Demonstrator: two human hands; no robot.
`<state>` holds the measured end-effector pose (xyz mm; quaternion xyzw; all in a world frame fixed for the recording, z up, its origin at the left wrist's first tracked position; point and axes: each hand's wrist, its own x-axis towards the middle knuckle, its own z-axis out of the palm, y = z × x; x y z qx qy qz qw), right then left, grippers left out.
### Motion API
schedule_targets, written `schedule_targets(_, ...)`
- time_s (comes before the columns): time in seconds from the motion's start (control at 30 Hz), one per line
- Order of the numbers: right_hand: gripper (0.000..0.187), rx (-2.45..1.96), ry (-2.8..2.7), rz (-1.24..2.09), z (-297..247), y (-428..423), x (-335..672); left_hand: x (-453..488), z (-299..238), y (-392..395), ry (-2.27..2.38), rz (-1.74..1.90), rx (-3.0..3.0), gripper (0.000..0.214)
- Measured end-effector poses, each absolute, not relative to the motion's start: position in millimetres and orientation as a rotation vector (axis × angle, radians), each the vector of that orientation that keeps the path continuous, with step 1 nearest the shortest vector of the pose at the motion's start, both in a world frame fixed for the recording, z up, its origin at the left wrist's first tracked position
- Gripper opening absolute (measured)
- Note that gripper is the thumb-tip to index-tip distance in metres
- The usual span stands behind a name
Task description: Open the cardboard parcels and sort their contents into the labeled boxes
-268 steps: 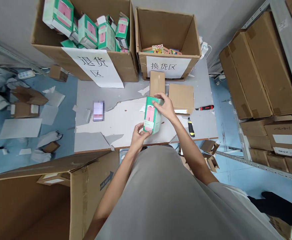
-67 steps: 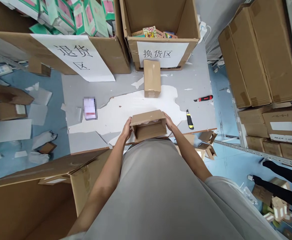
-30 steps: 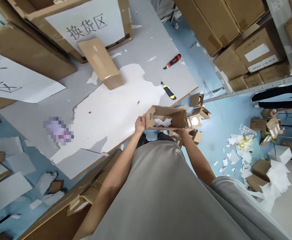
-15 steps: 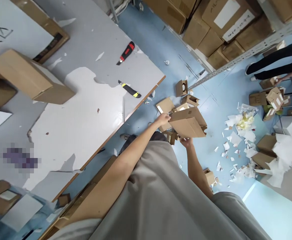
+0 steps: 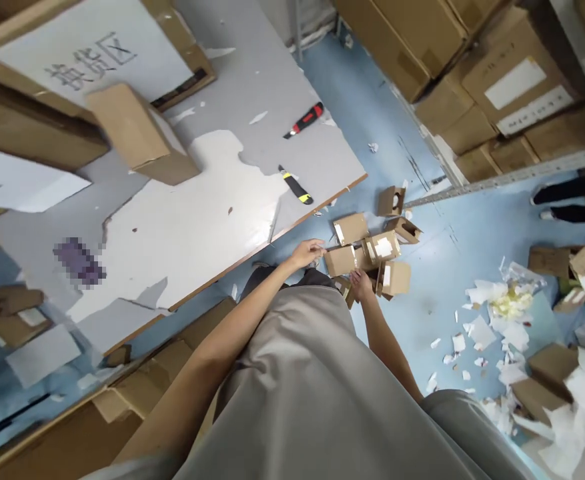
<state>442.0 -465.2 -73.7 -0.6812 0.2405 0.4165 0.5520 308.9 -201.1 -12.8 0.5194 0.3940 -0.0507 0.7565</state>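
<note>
My left hand [image 5: 306, 253] reaches out past the table's front edge with its fingers loosely spread and nothing in them. My right hand [image 5: 360, 284] hangs just right of it, fingers apart and also holding nothing. Both hover above a heap of small opened cardboard boxes [image 5: 372, 248] lying on the blue floor. The nearest box of the heap [image 5: 339, 261] shows right between my two hands. My grey shirt hides the floor below my arms.
The grey table [image 5: 317, 157] carries a closed brown carton [image 5: 139, 135], a yellow-black box cutter [image 5: 296, 187] and a red-black box cutter [image 5: 304, 120]. A labelled carton [image 5: 97, 53] stands at the back. Shelves of cartons [image 5: 472, 73] fill the right. Paper scraps [image 5: 492, 320] litter the floor. Another person's legs [image 5: 572, 200] show far right.
I turned right from the table with the opened brown box in both hands. Half a second ago I held it over the floor heap; now both hands have let it go.
</note>
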Motion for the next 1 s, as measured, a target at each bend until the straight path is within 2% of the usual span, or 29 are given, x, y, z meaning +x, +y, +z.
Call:
schedule_targets(0.17, 0.014, -1.623, 0.307, 1.152, -65, -344, 438, 211, 17, -161, 1.031, 0.175, 1.041, 0.067)
schedule_targets(0.37, 0.035, -1.593, -0.089, 1.282, -22, -226, 375, 104, 47, -119, 1.252, 0.541, 0.813, 0.076)
schedule_targets(0.57, 0.046, -1.676, -0.427, 1.301, 15, -127, 293, 17, 71, -79, 1.333, 0.734, 0.693, 0.078)
schedule_targets(0.67, 0.05, -1.756, -0.725, 1.138, 32, -64, 264, -19, 78, -62, 1.36, 0.77, 0.646, 0.076)
schedule_targets(0.8, 0.057, -1.954, -1.176, 0.736, 51, 32, 233, -53, 83, -41, 1.38, 0.791, 0.628, 0.076)
schedule_targets(1.0, 0.075, -2.25, -1.201, 0.596, 58, 141, 192, -82, 91, -21, 1.372, 0.78, 0.682, 0.072)
